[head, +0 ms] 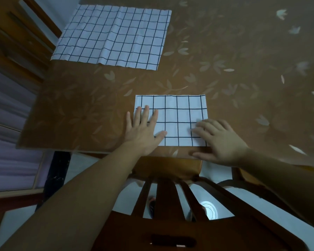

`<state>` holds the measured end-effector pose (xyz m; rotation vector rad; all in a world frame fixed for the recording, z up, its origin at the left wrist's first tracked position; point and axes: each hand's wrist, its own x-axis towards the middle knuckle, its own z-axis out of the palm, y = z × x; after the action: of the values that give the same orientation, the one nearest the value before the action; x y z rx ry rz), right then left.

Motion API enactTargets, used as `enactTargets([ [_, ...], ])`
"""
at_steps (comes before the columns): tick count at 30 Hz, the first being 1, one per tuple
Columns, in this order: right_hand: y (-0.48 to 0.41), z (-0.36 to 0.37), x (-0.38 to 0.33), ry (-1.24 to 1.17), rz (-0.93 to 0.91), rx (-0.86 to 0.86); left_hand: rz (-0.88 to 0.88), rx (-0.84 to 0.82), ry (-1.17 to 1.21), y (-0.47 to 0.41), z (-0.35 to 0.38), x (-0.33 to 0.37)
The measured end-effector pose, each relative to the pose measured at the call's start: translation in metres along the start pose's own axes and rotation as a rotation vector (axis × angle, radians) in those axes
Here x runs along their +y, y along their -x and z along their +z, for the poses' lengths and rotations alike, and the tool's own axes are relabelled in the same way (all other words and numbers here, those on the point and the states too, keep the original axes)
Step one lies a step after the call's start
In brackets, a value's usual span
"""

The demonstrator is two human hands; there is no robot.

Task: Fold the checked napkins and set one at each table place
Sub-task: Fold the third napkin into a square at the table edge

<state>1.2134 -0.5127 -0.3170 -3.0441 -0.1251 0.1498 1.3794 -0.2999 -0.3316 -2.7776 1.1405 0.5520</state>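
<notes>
Head view: your left hand [143, 131] lies flat, fingers spread, on the left part of the folded napkin [172, 116]. Your right hand [220, 140] rests open on its near right corner, thumb on the bare surface [76, 113]; neither hand grips anything. The folded napkin sits near the surface's front edge, above the chair [170, 205]. A second napkin [114, 35] lies unfolded, creased, at the far left, well apart.

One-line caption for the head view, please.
Left hand and right hand press a folded checked napkin flat at the table edge; an unfolded checked napkin lies beyond.
</notes>
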Motion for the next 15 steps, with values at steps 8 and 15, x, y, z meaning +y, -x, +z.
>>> enactTargets([
  [8, 0.007, 0.015, 0.011, -0.008, -0.233, 0.298, 0.219, 0.204, 0.168, 0.042, -0.007, 0.051],
  [15, -0.003, -0.014, 0.0, -0.183, -0.196, 0.192, 0.109, 0.235, 0.201, 0.048, -0.001, 0.069],
])
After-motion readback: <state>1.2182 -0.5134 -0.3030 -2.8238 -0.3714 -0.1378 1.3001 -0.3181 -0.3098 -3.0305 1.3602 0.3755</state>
